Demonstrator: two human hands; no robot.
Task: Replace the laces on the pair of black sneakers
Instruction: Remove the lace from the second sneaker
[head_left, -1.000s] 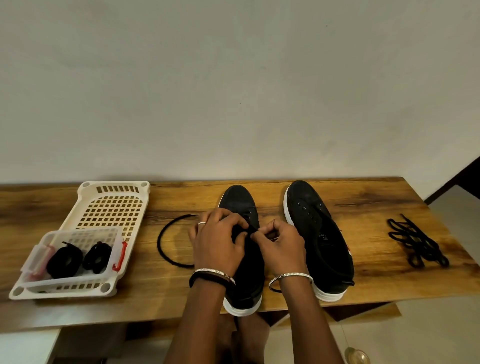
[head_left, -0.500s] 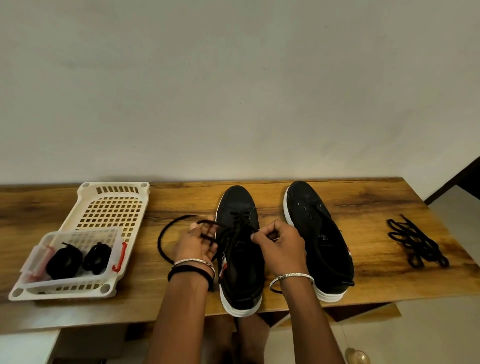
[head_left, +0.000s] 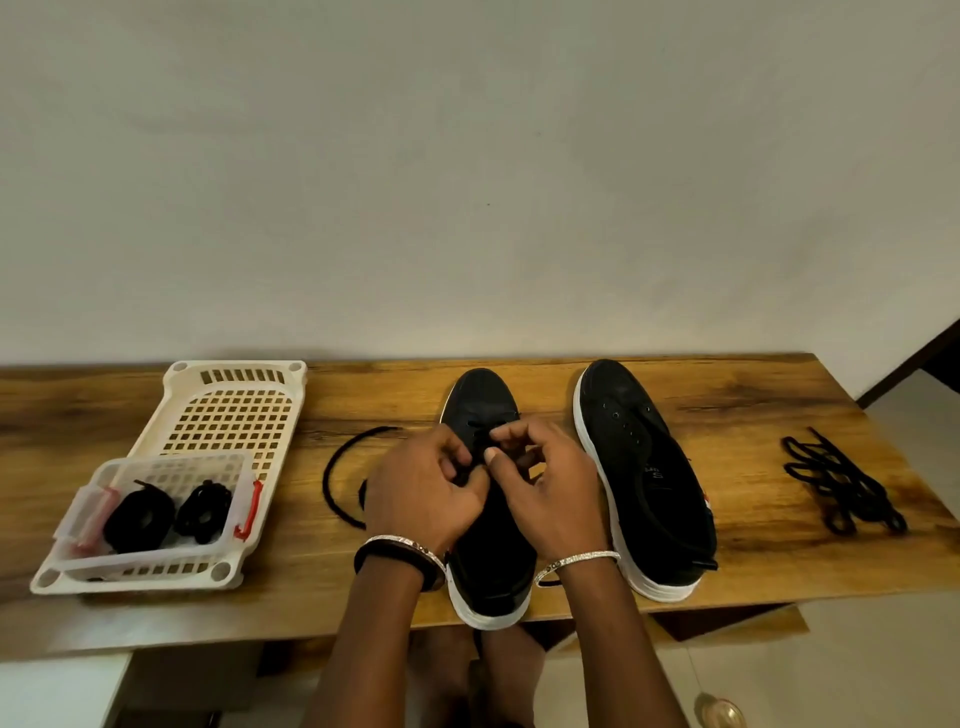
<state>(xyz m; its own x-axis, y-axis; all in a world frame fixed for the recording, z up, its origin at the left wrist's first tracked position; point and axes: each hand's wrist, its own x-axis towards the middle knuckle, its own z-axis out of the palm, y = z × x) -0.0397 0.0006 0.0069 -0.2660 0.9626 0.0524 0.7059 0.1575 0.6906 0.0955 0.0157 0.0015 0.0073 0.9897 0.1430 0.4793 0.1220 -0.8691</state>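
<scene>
Two black sneakers with white soles stand side by side on the wooden table (head_left: 753, 405). Over the eyelets of the left sneaker (head_left: 480, 400), my left hand (head_left: 421, 493) and my right hand (head_left: 545, 488) meet, both pinching the black lace threaded there. A loose stretch of that lace (head_left: 332, 478) curves over the table to the left of my left hand. The right sneaker (head_left: 639, 457) has bare eyelets and no lace. My fingers hide the lace ends.
A cream plastic basket (head_left: 228, 410) sits at the left, holding a clear box (head_left: 83, 514) with two coiled black laces (head_left: 140, 514). A heap of loose black laces (head_left: 841, 483) lies at the right. A wall rises behind the table.
My left hand, which had pulled lace out to the left, has come back over the left sneaker and joined my right hand at the eyelets.
</scene>
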